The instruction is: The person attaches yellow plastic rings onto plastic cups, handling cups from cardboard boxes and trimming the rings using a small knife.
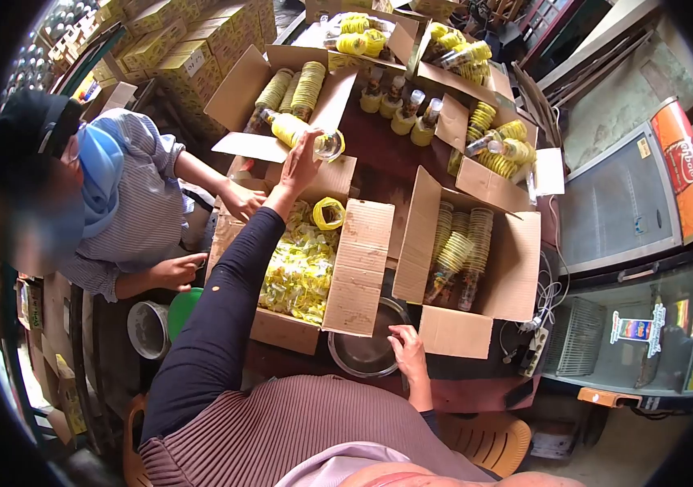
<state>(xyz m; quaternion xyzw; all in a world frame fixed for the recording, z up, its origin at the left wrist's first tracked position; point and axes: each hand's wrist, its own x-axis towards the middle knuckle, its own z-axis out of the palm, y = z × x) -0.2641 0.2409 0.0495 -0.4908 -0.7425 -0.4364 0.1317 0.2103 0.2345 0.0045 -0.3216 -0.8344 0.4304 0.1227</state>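
Note:
My left hand (302, 166) is stretched out over the far-left carton (237, 93), its fingers closed around a yellow-wrapped clear bottle (288, 127). The bottle lies tilted over stacks of yellow rings (307, 89) inside that carton; my hand hides its middle. Under my left forearm, an open carton (359, 268) is filled with loose yellow plastic pieces (302, 272), with a yellow ring (329, 213) on top. My right hand (409, 357), fingers loosely bent and apart, is beside a round metal-rimmed basin (363, 349) and holds nothing.
A co-worker (123, 187) sits at the left, hands close to the carton of yellow pieces. Several bottles (403, 118) stand at the back. Other open cartons (488, 243) hold ring stacks. A white bucket (148, 329) is at lower left; glass-fronted cases (622, 195) and cables (553, 296) are at the right.

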